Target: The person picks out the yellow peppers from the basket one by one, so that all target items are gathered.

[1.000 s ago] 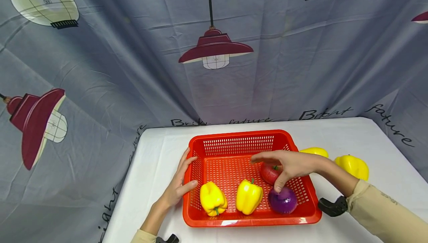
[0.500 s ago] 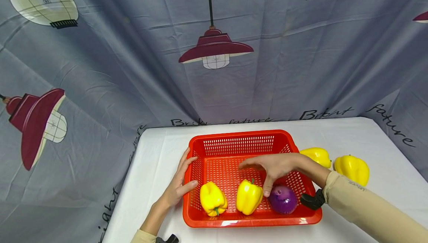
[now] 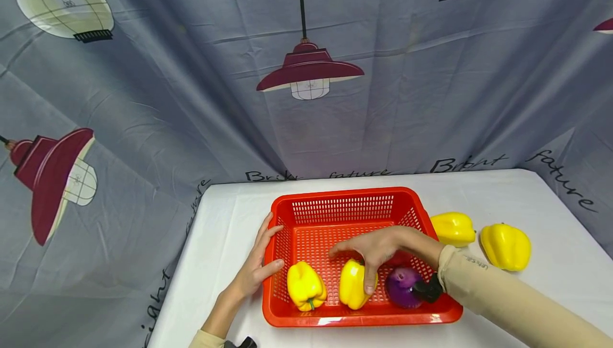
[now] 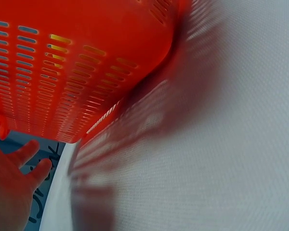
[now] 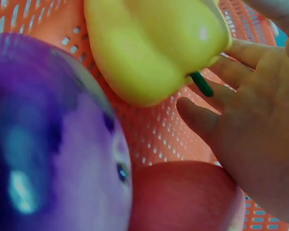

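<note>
A red plastic basket [image 3: 362,322] stands on the white table. My left hand [image 3: 254,268] rests at its left rim, fingers extended and thumb over the edge. Inside, my right hand [image 3: 375,249] spreads over the middle yellow bell pepper [image 3: 351,284], thumb along its right side and fingers beyond it. In the right wrist view, the fingers lie behind that pepper's green stem [image 5: 201,84]. Another yellow bell pepper [image 3: 305,287] sits at the basket's left. A purple onion [image 3: 401,284] lies right of the hand; a red apple [image 5: 183,192] is mostly hidden beneath it in the head view.
Two more yellow bell peppers, one [image 3: 454,229] close beside the basket's right wall and the other [image 3: 505,247] farther right, lie on the white tablecloth [image 3: 498,193]. A grey curtain [image 3: 191,98] printed with lamps hangs behind the table.
My right hand has moved left and toward me, from over the apple and onion to the middle bell pepper. The left hand and the basket have stayed in place.
</note>
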Demonstrator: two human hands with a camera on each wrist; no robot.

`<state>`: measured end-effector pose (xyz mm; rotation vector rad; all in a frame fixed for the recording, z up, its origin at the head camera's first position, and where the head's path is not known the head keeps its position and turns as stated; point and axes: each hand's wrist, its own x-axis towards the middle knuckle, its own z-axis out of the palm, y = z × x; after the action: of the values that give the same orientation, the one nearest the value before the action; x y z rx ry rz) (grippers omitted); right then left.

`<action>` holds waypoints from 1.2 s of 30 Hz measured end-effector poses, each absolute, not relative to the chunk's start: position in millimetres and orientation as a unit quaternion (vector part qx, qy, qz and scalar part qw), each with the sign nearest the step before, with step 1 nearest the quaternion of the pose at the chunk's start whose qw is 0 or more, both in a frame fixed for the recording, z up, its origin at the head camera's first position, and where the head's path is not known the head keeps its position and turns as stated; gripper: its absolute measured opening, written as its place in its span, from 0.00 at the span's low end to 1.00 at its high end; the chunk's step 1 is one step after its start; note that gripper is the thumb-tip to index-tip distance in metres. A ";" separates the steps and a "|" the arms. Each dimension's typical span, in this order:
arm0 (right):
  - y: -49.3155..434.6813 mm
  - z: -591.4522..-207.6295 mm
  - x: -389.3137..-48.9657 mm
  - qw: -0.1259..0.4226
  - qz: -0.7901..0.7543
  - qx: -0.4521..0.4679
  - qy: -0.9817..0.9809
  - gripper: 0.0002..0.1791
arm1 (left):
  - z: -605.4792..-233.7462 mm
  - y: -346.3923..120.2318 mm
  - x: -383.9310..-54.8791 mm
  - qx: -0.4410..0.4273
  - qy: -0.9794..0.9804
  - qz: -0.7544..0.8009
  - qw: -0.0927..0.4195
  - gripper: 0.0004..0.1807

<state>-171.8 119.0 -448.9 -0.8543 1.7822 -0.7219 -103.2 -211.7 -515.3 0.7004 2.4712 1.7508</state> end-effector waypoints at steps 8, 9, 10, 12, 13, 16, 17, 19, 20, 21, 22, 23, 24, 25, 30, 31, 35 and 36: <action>113.3 -457.5 -167.9 0.521 -0.304 -0.360 0.712 0.54 | -514.0 -211.6 -102.5 0.229 0.795 0.561 0.017 0.38; 113.0 -457.7 -167.9 0.523 -0.304 -0.359 0.711 0.54 | -514.0 -211.6 -102.5 0.230 0.795 0.561 0.016 0.38; 112.9 -457.8 -168.0 0.525 -0.305 -0.357 0.709 0.53 | -514.0 -211.5 -102.5 0.231 0.794 0.562 0.015 0.38; 112.8 -458.1 -168.4 0.527 -0.304 -0.360 0.708 0.52 | -514.1 -211.5 -102.6 0.231 0.794 0.562 0.015 0.38; 112.5 -458.3 -168.4 0.529 -0.305 -0.360 0.706 0.50 | -514.2 -211.6 -102.6 0.232 0.794 0.562 0.014 0.38; 112.1 -459.0 -168.9 0.536 -0.304 -0.365 0.698 0.41 | -514.2 -211.7 -102.5 0.231 0.795 0.561 0.013 0.38; 112.0 -459.4 -169.0 0.540 -0.304 -0.366 0.694 0.38 | -514.3 -211.7 -102.4 0.231 0.795 0.560 0.013 0.38; 112.0 -460.0 -168.8 0.546 -0.311 -0.364 0.687 0.33 | -514.5 -211.8 -102.2 0.231 0.796 0.559 0.013 0.38; 112.1 -460.4 -168.7 0.547 -0.314 -0.363 0.685 0.31 | -514.5 -211.9 -102.3 0.231 0.796 0.559 0.013 0.38; 112.3 -460.6 -168.6 0.548 -0.316 -0.363 0.684 0.30 | -514.6 -211.9 -102.4 0.230 0.796 0.559 0.013 0.38; 112.3 -460.7 -168.2 0.546 -0.319 -0.362 0.684 0.30 | -514.7 -212.0 -102.4 0.230 0.796 0.559 0.013 0.38; 112.3 -460.8 -168.0 0.544 -0.321 -0.362 0.685 0.30 | -514.7 -212.0 -102.5 0.231 0.796 0.560 0.013 0.38; 112.4 -460.9 -167.9 0.542 -0.322 -0.363 0.686 0.30 | -514.7 -212.1 -102.5 0.231 0.796 0.560 0.013 0.38; 112.4 -460.9 -167.9 0.541 -0.323 -0.363 0.686 0.30 | -514.8 -212.2 -102.6 0.231 0.796 0.560 0.012 0.38; 112.9 -460.6 -168.6 0.541 -0.320 -0.370 0.684 0.29 | -515.1 -212.5 -102.5 0.230 0.796 0.560 0.013 0.38; 113.0 -460.3 -168.7 0.542 -0.321 -0.370 0.683 0.29 | -515.1 -212.4 -102.6 0.230 0.795 0.561 0.014 0.38; 114.6 -458.6 -168.0 0.541 -0.324 -0.370 0.682 0.29 | -515.2 -212.4 -103.0 0.232 0.794 0.562 0.016 0.38; 115.3 -458.2 -167.7 0.540 -0.325 -0.369 0.683 0.30 | -515.2 -212.4 -103.0 0.232 0.794 0.561 0.017 0.38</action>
<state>-167.7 115.3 -458.2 -0.8780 1.6238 -0.7727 -103.0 -212.4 -515.2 0.7214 2.4693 1.7444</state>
